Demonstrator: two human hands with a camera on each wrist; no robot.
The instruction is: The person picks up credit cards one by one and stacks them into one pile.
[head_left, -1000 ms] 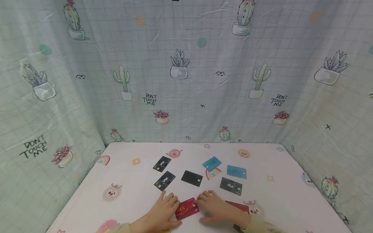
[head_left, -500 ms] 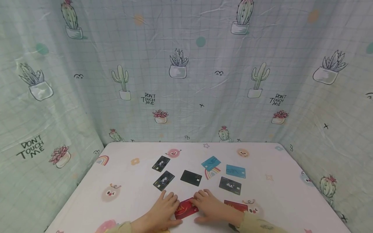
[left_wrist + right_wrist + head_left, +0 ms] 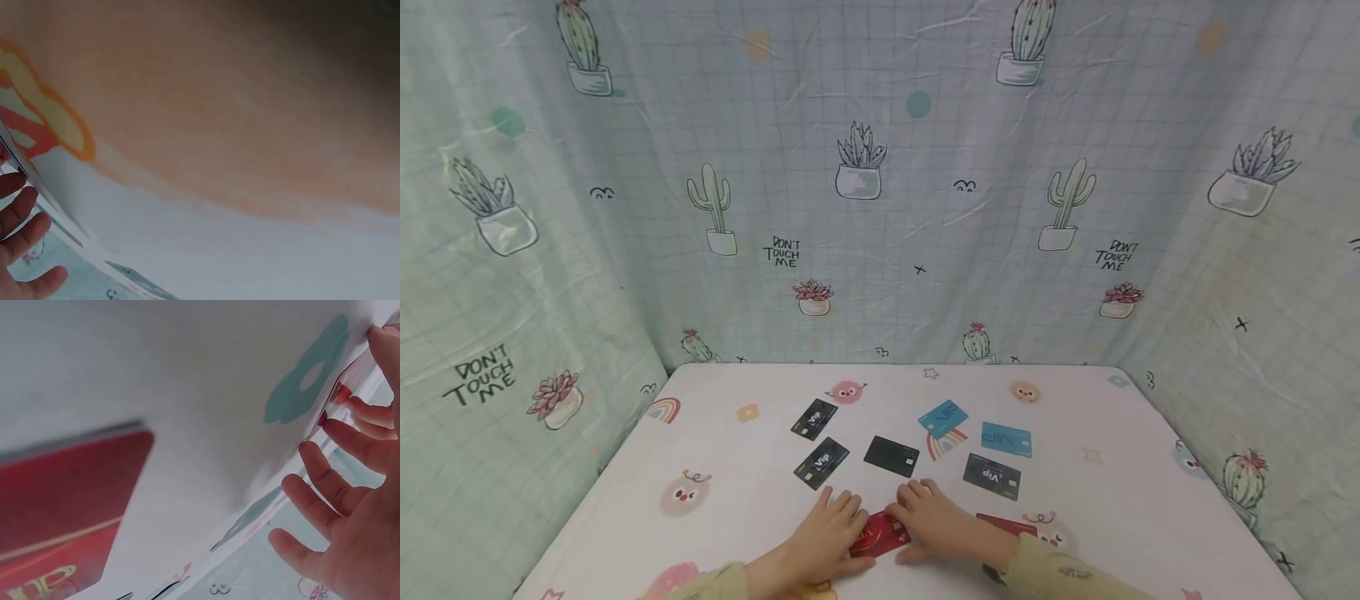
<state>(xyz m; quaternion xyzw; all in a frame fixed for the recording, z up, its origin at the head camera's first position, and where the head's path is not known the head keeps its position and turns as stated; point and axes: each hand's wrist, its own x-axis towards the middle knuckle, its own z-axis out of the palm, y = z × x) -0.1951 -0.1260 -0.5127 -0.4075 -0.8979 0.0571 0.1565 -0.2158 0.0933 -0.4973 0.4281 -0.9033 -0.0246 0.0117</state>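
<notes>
Head view: the red card (image 3: 878, 537) lies on the surface (image 3: 752, 475) between the left hand (image 3: 829, 531) and right hand (image 3: 931, 521), both with loosely extended fingers touching it. Its placing looks unfinished; beyond it, black cards (image 3: 887, 454) and blue cards (image 3: 1006, 439) already lie singly. Compared with a second ago, the right hand reaches farther over it.

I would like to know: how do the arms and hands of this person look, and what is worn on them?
The left sleeve and the right sleeve are pale yellowish green. The right one carries a small greyish mark, too blurred to make out. The left grip and the right grip are bare, with no glove or ring visible.
</notes>
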